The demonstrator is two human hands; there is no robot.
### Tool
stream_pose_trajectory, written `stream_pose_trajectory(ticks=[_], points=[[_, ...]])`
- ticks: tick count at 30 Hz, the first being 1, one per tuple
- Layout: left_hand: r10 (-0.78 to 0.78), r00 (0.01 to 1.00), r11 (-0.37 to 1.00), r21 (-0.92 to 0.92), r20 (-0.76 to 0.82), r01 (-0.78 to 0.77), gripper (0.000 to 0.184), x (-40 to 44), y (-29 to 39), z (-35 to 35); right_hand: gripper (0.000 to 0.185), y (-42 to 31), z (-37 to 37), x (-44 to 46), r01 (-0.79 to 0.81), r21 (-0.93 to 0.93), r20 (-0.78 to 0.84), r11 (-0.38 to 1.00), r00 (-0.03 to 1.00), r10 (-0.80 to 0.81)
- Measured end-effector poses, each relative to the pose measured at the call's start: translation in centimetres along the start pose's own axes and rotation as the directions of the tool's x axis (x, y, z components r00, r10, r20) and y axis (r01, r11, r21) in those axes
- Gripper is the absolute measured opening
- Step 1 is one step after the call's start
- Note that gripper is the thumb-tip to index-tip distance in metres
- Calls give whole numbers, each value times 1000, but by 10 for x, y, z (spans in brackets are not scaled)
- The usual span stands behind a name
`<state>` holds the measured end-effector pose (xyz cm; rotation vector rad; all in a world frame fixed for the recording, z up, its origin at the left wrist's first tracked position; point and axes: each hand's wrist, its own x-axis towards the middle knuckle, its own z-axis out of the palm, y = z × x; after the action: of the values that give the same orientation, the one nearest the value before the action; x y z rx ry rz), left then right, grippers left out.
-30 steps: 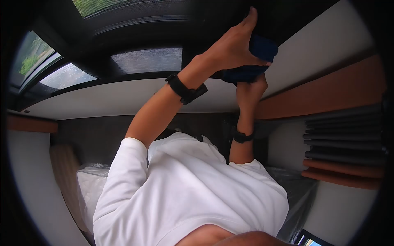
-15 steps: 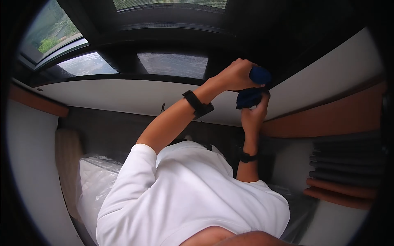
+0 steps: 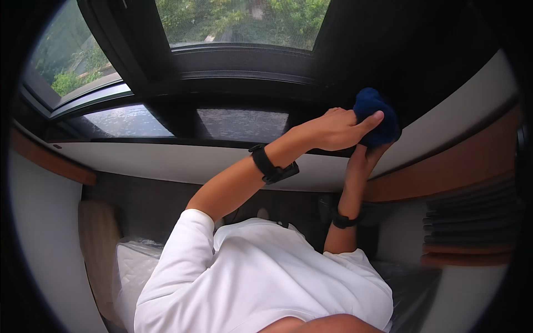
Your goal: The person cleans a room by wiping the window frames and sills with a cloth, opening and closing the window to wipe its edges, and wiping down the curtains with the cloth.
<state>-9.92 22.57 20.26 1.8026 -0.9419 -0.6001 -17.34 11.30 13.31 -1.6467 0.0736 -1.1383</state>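
A dark blue cloth point(image 3: 369, 102) is bunched up between my hands, in front of the black panel at the upper right. My left hand point(image 3: 336, 129) grips it from the left, with the thumb lying across its front. From below, my right hand point(image 3: 367, 158) holds the cloth's lower part; its fingers are mostly hidden behind the cloth. Both wrists wear black straps, and the left wrist strap point(image 3: 272, 165) carries a small dark block.
A screened window point(image 3: 244, 25) sits in the black frame ahead, above a glossy black ledge point(image 3: 183, 125). Folded dark and rust-coloured textiles point(image 3: 469, 222) are stacked at the right. A plastic-wrapped quilted cushion point(image 3: 136, 266) stands at lower left, beside a beige pad point(image 3: 100, 233).
My hands and the cloth have shifted right. The cloth, earlier showing as two separate parts, is now gathered into one bunch. The view has tilted up, showing more of the window.
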Motion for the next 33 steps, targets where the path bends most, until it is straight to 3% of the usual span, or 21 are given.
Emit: stream_pose_trajectory(ticks=[3, 5, 7, 8, 10, 11, 13, 14, 16, 17, 19, 20, 21, 22, 23, 24, 25, 26, 27, 30, 33], points=[[86, 995, 973, -211, -49, -94, 103, -2, 0, -26, 71, -23, 26, 26, 214, -162, 71, 963, 976, -205], [86, 888, 995, -3, -453, -98, 105, 18, -22, -29, 70, -36, 45, 38, 303, -174, 116, 937, 951, -286], [134, 950, 989, -26, -283, -147, 105, 8, -15, -57, 69, -42, 54, 60, 391, -254, 140, 885, 920, -367], [-30, 998, 999, -32, 56, 32, 100, -12, 1, -88, 68, -51, 64, 68, 470, -319, 182, 823, 882, -434], [261, 915, 958, 202, -307, -205, 87, -38, 10, -103, 67, -65, 77, 102, 565, -425, 86, 707, 803, -590], [413, 843, 895, 326, -345, -305, 86, -60, 14, -125, 67, -73, 85, 118, 618, -527, 15, 583, 693, -721], [631, 627, 768, 479, -457, -424, 62, -105, 25, -167, 65, -72, 92, 160, 645, -569, 49, 510, 646, -762], [658, 497, 748, 571, -566, -340, 53, -135, 20, -196, 64, -75, 101, 168, 667, -603, 87, 437, 600, -795], [725, 69, 662, 666, -685, -343, 53, -177, 12, -246, 47, -78, 105, 168, 633, -640, 131, 435, 647, -751], [853, -99, 507, 859, -512, -73, 56, -211, 4, -282, 33, -77, 114, 154, 600, -672, 186, 434, 703, -686], [750, -267, 659, 719, -605, 222, 56, -255, -14, -328, 47, -61, 99, 166, 592, -681, 194, 432, 715, -672], [817, -42, 492, 658, -575, 570, 57, -271, -44, -380, 64, -54, 96, 166, 590, -684, 201, 429, 718, -666], [837, 200, 118, 527, -509, 842, 59, -286, -75, -431, 64, -56, 95, 163, 592, -689, 208, 418, 714, -668], [808, 417, -249, 400, -416, 882, 60, -301, -105, -483, 63, -42, 97, 160, 508, -715, 161, 480, 788, -595], [799, 427, -246, 418, -423, 875, 60, -285, -118, -481, 63, -24, 97, 154, 417, -737, 109, 533, 850, -515], [878, 229, 111, 643, -421, 758, 62, -276, -113, -468, 63, -16, 95, 150, 364, -751, 63, 551, 870, -489], [882, 33, 402, 786, -470, 470, 63, -272, -99, -450, 64, -13, 95, 139, 304, -729, 10, 614, 900, -435], [861, -118, 483, 726, -494, 489, 63, -269, -59, -392, 64, -10, 95, 132, 266, -720, 2, 641, 925, -380], [861, -121, 484, 724, -494, 491, 63, -267, -48, -376, 65, -1, 96, 120, 213, -683, -26, 699, 949, -315], [899, 77, 428, 902, -431, 51, 52, -262, -40, -365, 66, 42, 99, 90, 51, -696, -54, 716, 991, -123], [901, 46, 428, 900, -432, 77, 34, -244, -69, -390, 66, 54, 97, 75, -94, -791, -57, 604, 995, 80]])
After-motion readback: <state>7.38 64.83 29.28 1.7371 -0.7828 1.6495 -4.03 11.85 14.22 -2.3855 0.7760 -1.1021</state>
